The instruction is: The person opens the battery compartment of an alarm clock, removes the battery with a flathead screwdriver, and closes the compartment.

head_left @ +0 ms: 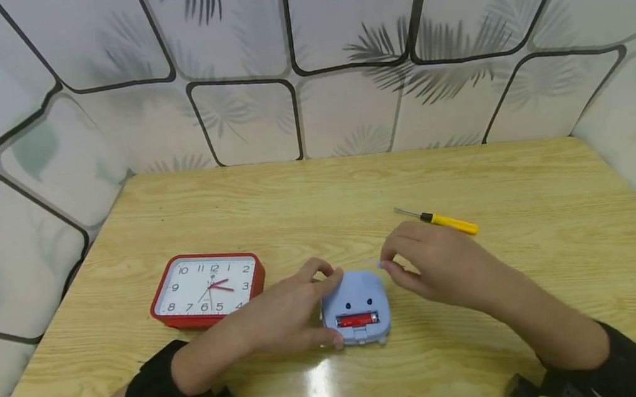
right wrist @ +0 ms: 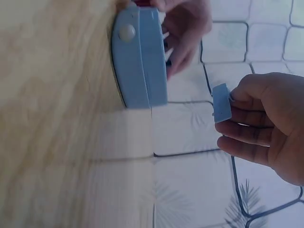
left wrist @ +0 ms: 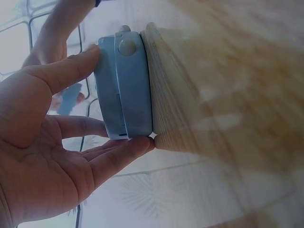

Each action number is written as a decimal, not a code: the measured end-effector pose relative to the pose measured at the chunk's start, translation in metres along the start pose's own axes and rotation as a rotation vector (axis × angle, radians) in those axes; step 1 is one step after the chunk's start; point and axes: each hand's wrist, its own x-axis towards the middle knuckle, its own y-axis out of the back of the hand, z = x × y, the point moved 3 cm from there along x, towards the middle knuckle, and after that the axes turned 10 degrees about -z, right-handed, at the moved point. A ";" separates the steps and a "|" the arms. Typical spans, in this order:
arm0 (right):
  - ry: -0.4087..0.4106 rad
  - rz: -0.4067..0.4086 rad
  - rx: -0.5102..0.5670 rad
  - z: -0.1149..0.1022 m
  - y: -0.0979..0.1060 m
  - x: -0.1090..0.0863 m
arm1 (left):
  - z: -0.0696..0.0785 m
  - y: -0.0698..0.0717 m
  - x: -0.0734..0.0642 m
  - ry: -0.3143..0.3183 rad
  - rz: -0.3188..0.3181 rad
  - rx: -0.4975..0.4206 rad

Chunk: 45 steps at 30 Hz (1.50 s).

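A small light-blue battery-powered device (head_left: 354,288) lies on the table, its compartment uncovered and a red battery (head_left: 357,320) inside. My left hand (head_left: 299,310) grips its left side; in the left wrist view the thumb and fingers (left wrist: 121,159) hold opposite edges of the blue casing (left wrist: 124,85). Off to the device's upper right, my right hand (head_left: 434,261) pinches a little blue battery cover (right wrist: 221,103) between thumb and fingertips, clear of the casing. In the head view most of that cover is hidden by the fingers.
Left of the device stands a red-framed clock (head_left: 207,290), partly behind my left forearm. Beyond my right hand lies a yellow-handled screwdriver (head_left: 453,223). A patterned wall covering (head_left: 344,108) rises at the back edge of the wooden table (head_left: 273,202).
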 end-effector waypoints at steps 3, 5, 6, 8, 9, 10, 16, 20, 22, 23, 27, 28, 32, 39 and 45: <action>-0.073 -0.008 -0.051 0.013 0.002 -0.002 | 0.000 0.000 0.000 0.014 -0.009 -0.008; -0.122 -0.039 -0.060 0.022 0.001 -0.004 | 0.000 -0.001 -0.001 0.021 -0.016 -0.013; -0.145 -0.061 -0.061 0.026 0.000 -0.005 | 0.000 -0.001 -0.001 0.021 -0.017 -0.010; -0.192 -0.109 -0.053 0.034 -0.002 -0.007 | 0.000 -0.001 -0.001 0.024 -0.018 -0.004; -0.211 -0.133 -0.050 0.037 -0.004 -0.007 | 0.000 -0.001 -0.001 0.024 -0.019 -0.003; -0.229 -0.156 -0.045 0.040 -0.005 -0.008 | 0.000 -0.001 0.000 0.022 -0.018 -0.001; -0.324 -0.269 -0.035 0.056 -0.013 -0.011 | 0.001 0.000 0.000 0.019 -0.018 0.001; -0.370 -0.328 -0.028 0.063 -0.017 -0.012 | 0.001 0.001 0.000 0.022 -0.020 0.001; -0.402 -0.371 -0.025 0.065 -0.018 -0.013 | 0.001 0.001 -0.001 0.021 -0.021 -0.001; -0.419 -0.396 -0.023 0.066 -0.019 -0.014 | 0.001 0.001 -0.001 0.018 -0.020 -0.002; -0.472 -0.493 -0.018 0.069 -0.023 -0.014 | 0.002 0.001 -0.001 0.014 -0.017 -0.005; -0.476 -0.511 -0.017 0.070 -0.024 -0.014 | 0.002 0.001 -0.001 0.011 -0.016 -0.007; -0.475 -0.567 -0.001 0.070 -0.027 -0.016 | 0.002 0.001 -0.001 0.007 -0.013 -0.008; -0.432 -0.604 0.010 0.068 -0.031 -0.017 | 0.002 0.001 -0.002 0.012 -0.012 -0.016; -0.420 -0.589 0.014 0.068 -0.028 -0.017 | 0.002 0.002 -0.002 0.009 -0.007 -0.015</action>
